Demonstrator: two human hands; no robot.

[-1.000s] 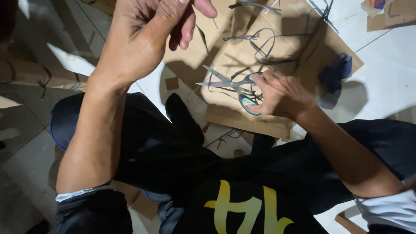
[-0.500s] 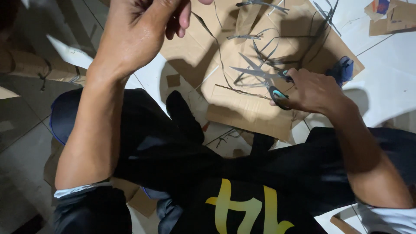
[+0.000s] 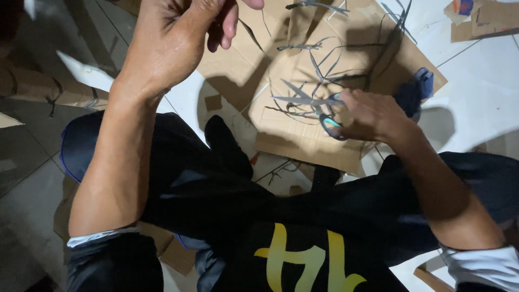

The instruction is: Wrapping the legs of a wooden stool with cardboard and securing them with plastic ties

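My left hand [image 3: 173, 43] is raised close to the camera at the top left, fingers curled, pinching a thin dark strip [image 3: 250, 28] that hangs from the fingertips. My right hand [image 3: 373, 116] is lower at centre right, closed on the handles of a pair of scissors [image 3: 308, 103] with grey and teal loops. The blades are parted and point left over a sheet of brown cardboard [image 3: 303, 140] on the floor. Several thin dark strips [image 3: 324, 59] lie scattered on the cardboard.
I sit on a white tiled floor [image 3: 476, 97] with my black-trousered legs [image 3: 227, 184] folded below. A dark blue object [image 3: 413, 92] lies by the cardboard's right edge. More cardboard pieces [image 3: 486, 21] lie at the top right and scraps [image 3: 213, 101] near my knee.
My right hand moved with the scissors to the right, then back a little left and down. The blades stay parted. My left hand rose slightly and keeps the strip.
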